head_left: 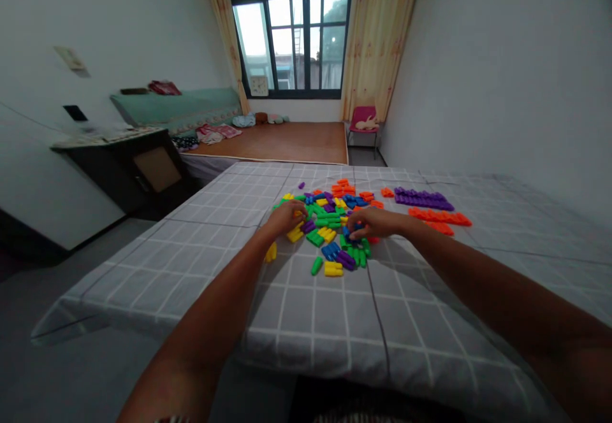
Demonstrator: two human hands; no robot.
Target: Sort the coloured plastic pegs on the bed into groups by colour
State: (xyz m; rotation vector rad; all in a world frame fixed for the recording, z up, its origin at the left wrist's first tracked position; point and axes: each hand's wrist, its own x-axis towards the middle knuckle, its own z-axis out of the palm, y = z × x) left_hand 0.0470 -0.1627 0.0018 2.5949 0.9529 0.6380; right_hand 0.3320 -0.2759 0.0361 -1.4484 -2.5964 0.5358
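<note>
A loose pile of plastic building pieces in green, yellow, blue, purple and orange lies on the cloth-covered table. At the pile's left side is my left hand (287,216), its fingers curled down among yellow and green pieces; what its fingertips hold, if anything, is hidden. On the right side, my right hand (375,222) has its fingers closed around a blue building piece (347,233), above some green pieces (359,254). Nearest to me lie a yellow piece (333,269), a single green piece (316,265) and a blue piece (330,251).
Right of the pile, joined purple pieces (423,199) form a long strip, with orange strips (440,216) beside it. A checked grey cloth (191,260) covers the table. Beyond stand a bed (296,143), a pink chair (363,117) and a dark cabinet (143,162).
</note>
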